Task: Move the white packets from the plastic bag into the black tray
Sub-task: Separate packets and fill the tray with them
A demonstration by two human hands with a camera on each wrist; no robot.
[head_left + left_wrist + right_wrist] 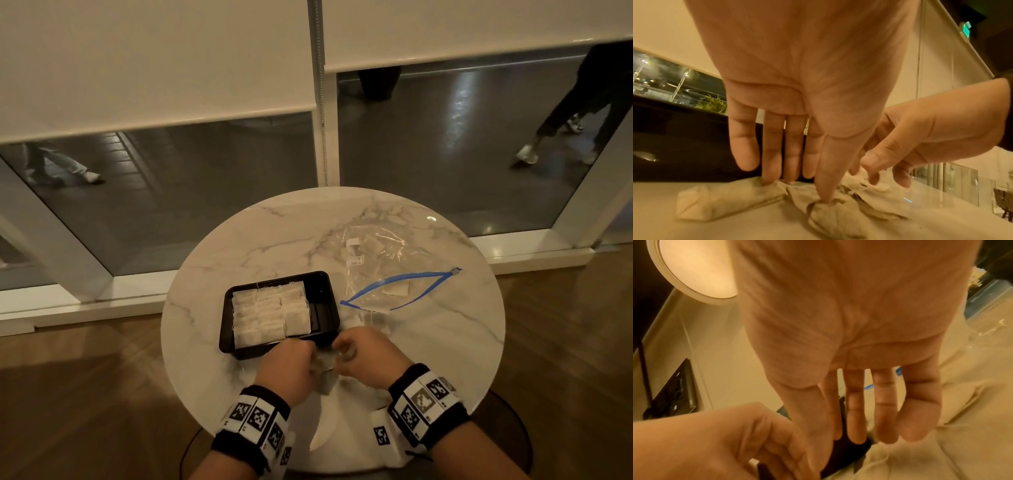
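Beside the black tray (pixel 325 301), the left hand (pixel 286 365) is pressing white packets (pixel 731 201) with straight fingers (pixel 772 146). Whether the right hand (pixel 368 356) is holding any is unclear. Keeping them flat should help.

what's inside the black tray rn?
White packets in packed rows fill the left and middle of the black tray; its right strip is bare. The left hand covers part of the near edge, and anything under the top packets is hidden.

Left hand (pixel 797 78) presses straight fingers (pixel 774 154) onto crumpled white packets (pixel 731 199); right hand (pixel 925 134) pinches one.
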